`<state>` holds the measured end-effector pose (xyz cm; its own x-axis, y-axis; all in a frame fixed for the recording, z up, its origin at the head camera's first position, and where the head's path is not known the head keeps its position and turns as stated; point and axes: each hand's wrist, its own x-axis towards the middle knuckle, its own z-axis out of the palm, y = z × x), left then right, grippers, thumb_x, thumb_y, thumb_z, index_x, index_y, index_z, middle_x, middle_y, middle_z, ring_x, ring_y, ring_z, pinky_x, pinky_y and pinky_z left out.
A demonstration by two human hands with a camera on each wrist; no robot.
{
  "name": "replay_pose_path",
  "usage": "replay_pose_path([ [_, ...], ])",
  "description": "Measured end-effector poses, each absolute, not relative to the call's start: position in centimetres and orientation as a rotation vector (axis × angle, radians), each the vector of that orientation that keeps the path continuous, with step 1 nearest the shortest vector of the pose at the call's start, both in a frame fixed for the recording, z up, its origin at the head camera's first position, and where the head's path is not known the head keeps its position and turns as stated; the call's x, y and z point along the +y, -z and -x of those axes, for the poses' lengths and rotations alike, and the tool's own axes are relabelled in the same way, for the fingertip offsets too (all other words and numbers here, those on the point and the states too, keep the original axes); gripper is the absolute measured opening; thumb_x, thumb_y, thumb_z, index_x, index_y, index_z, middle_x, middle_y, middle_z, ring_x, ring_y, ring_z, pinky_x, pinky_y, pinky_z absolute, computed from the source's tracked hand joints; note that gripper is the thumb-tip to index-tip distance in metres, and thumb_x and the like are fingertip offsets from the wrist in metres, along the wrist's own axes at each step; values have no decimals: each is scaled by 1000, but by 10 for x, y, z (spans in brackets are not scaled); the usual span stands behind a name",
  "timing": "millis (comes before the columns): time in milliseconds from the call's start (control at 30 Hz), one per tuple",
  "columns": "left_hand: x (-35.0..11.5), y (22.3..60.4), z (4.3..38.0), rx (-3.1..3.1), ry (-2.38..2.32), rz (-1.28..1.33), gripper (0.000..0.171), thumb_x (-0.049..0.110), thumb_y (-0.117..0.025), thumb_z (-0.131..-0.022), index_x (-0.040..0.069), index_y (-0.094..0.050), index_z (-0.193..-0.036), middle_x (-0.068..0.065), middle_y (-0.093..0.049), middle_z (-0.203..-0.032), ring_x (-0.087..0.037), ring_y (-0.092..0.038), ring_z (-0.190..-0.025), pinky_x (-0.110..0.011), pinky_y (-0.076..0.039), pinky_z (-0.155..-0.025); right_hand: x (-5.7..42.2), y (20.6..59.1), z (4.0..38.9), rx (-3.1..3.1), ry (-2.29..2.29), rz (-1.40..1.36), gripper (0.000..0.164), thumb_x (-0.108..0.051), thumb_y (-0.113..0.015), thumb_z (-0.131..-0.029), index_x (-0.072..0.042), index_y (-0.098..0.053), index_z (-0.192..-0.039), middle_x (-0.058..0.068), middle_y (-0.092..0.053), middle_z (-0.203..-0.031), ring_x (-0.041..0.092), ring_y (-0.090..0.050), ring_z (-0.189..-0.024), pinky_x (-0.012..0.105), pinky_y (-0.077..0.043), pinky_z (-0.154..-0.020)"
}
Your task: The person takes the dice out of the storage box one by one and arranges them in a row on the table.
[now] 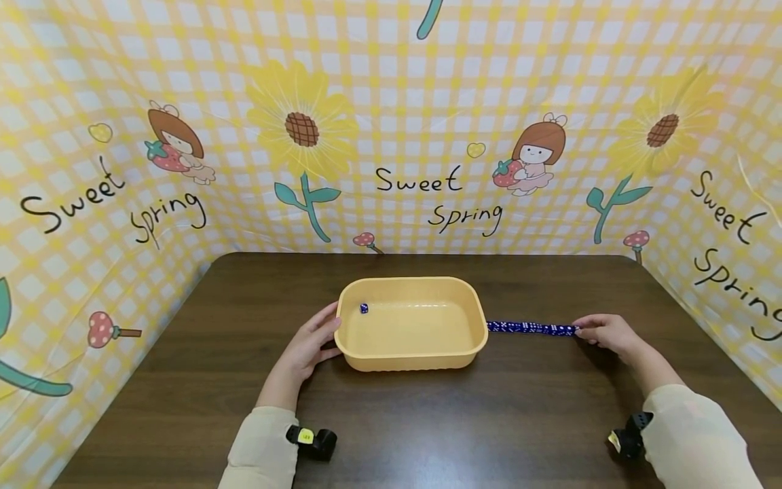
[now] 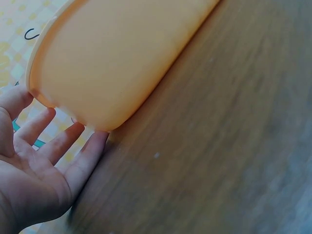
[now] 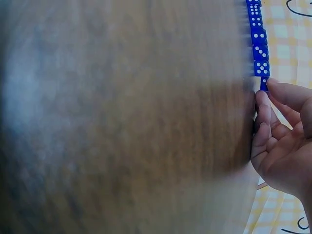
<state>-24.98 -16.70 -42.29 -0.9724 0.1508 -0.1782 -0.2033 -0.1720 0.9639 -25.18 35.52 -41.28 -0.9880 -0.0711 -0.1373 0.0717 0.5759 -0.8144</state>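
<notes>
A yellow plastic basin (image 1: 406, 326) sits on the dark wooden table, with one blue die (image 1: 364, 308) inside near its left end. My left hand (image 1: 311, 341) touches the basin's left end; in the left wrist view its spread fingers (image 2: 73, 141) meet the outer wall. A straight row of blue dice (image 1: 528, 328) with white pips runs rightward from the basin's right side. At the row's right end my right hand (image 1: 607, 334) pinches the last die (image 3: 264, 83) between thumb and finger. The pinched die is partly hidden by the fingertips.
The brown table (image 1: 391, 421) is bordered by a yellow checked cloth (image 1: 391, 122) at the back and both sides. A black wrist camera (image 1: 314, 441) is on the left sleeve, another black camera (image 1: 630, 438) on the right.
</notes>
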Motion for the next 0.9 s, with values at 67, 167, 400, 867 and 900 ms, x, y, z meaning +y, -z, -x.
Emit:
replay_pose_path([
  [67, -167, 423, 250, 1854, -2240, 61, 52, 21, -54, -86, 15, -33, -133, -15, -36, -129, -25, -47, -101, -43, -42, -78, 355, 413, 252, 2646, 1383, 6, 34, -8, -56, -82, 16, -49, -105, -2, -53, -72, 12, -48, -65, 28, -39, -57],
  [167, -167, 423, 249, 1860, -2234, 62, 52, 21, -54, -86, 15, -33, -133, -15, -36, -130, -26, -47, -102, -43, -42, -78, 355, 413, 253, 2642, 1396, 5, 35, -8, -56, -81, 16, -49, -105, -2, -54, -72, 11, -49, -65, 27, -40, -57],
  [400, -167, 422, 249, 1865, -2227, 58, 52, 21, -53, -86, 15, -33, -134, -15, -36, -130, -25, -47, -102, -42, -42, -78, 354, 413, 251, 2653, 1395, -3, 35, -9, -56, -81, 16, -49, -105, -3, -54, -74, 11, -49, -66, 27, -40, -57],
  [867, -168, 422, 250, 1865, -2226, 67, 50, 21, -52, -87, 17, -33, -133, -12, -36, -130, -26, -46, -103, -42, -43, -78, 358, 400, 250, 2521, 1515, -122, 44, -19, -57, -83, 14, -46, -110, -5, -59, -80, 12, -52, -64, 27, -44, -58],
  [900, -168, 422, 249, 1865, -2228, 70, 50, 21, -52, -87, 17, -34, -133, -12, -37, -130, -26, -46, -103, -42, -43, -77, 358, 399, 250, 2507, 1538, -125, 43, -19, -58, -83, 13, -48, -109, -6, -59, -79, 11, -53, -63, 26, -44, -58],
])
